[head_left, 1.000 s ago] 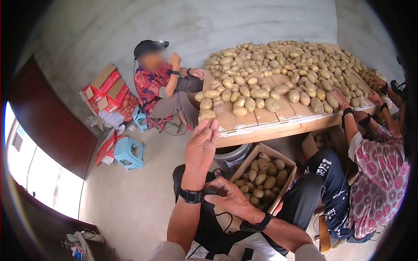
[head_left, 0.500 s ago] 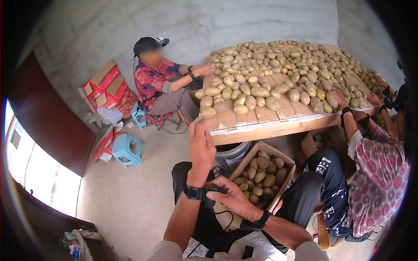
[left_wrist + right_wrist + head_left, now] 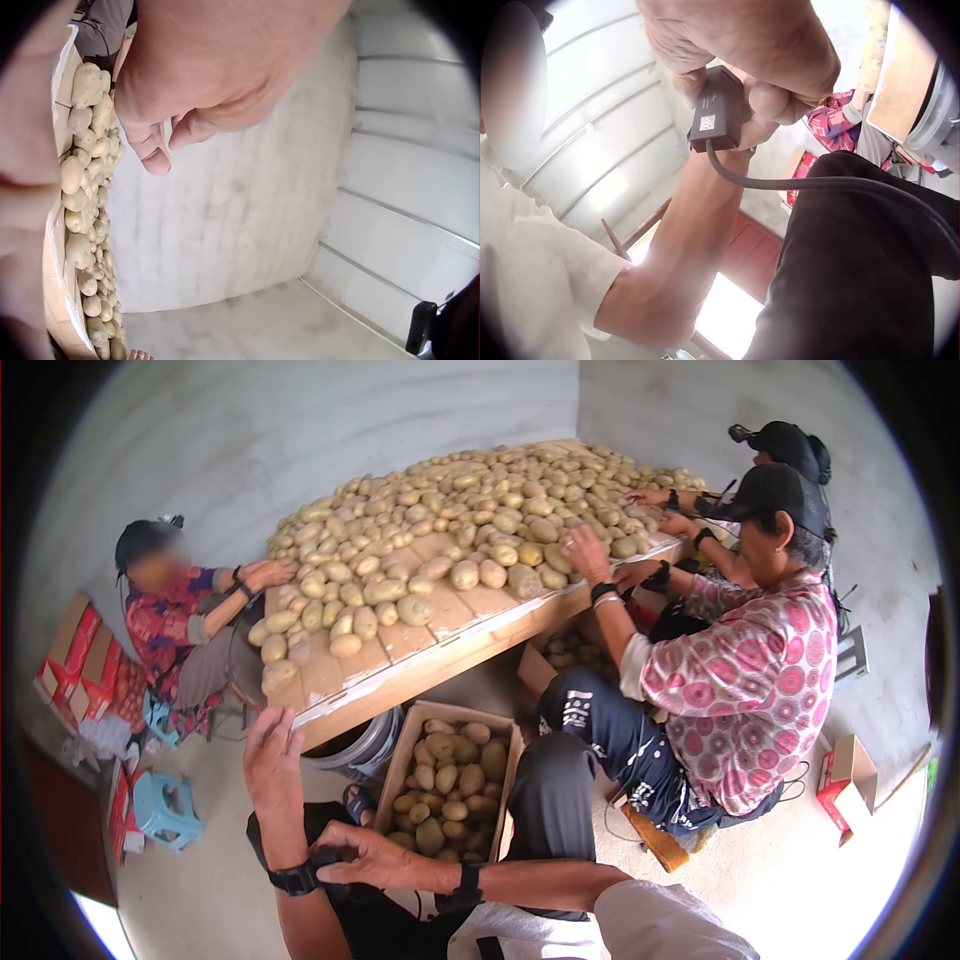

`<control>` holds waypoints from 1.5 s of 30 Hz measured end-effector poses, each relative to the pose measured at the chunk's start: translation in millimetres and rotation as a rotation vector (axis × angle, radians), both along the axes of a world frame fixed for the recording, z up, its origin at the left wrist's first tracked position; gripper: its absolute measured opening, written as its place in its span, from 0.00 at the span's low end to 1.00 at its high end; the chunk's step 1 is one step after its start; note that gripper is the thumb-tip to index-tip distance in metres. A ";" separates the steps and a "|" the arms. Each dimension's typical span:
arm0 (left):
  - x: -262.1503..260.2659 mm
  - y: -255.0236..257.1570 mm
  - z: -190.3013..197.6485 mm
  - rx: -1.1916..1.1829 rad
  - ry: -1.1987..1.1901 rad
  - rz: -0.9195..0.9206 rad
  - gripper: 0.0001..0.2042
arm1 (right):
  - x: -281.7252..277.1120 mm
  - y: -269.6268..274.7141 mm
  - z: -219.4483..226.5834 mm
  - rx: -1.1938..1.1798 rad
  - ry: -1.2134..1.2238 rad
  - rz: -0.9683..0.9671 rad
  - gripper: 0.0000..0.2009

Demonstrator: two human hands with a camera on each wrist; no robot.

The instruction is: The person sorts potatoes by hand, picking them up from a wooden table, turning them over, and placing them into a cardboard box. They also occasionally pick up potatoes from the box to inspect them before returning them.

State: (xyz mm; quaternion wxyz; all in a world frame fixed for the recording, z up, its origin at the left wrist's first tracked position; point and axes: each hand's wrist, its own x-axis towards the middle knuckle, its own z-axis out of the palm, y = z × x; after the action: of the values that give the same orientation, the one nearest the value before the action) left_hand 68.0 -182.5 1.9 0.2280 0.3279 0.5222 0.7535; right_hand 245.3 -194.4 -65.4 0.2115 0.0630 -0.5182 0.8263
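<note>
My left hand (image 3: pixel 272 775) is raised by the near left corner of the table, palm turned inward, fingers loosely bent and holding nothing. A black band (image 3: pixel 295 877) circles its wrist. My right hand (image 3: pixel 375 860) reaches across to that wrist. In the right wrist view, its thumb and fingers pinch a small black camera box (image 3: pixel 718 112) with a white code label and a thick black cable (image 3: pixel 795 182). Potatoes (image 3: pixel 470 490) cover most of the wooden table (image 3: pixel 350 670). Below its edge stands a cardboard box of potatoes (image 3: pixel 450 785).
A grey bucket (image 3: pixel 365 750) stands under the table beside the box. One person (image 3: pixel 165 600) sits at the left, and two at the right, the nearer in a patterned shirt (image 3: pixel 745 690), hands on the potatoes. A blue stool (image 3: pixel 167 810) and red cartons (image 3: pixel 80 660) are at the left.
The head view has swung right, bringing the two people there more fully into sight. The seated person at the left has lowered a raised hand to the table. My right hand stays at my left wrist.
</note>
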 end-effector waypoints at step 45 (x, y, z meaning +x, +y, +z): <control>49.6 -200.4 136.9 -0.148 -0.096 0.072 0.22 | 60.8 279.0 87.2 0.437 -0.187 -0.426 0.18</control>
State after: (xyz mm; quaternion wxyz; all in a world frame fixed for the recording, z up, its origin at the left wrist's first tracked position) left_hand 117.6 -382.9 138.8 0.2494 0.2547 0.5764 0.7353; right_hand 306.0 84.6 21.8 0.3128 -0.0791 -0.7021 0.6348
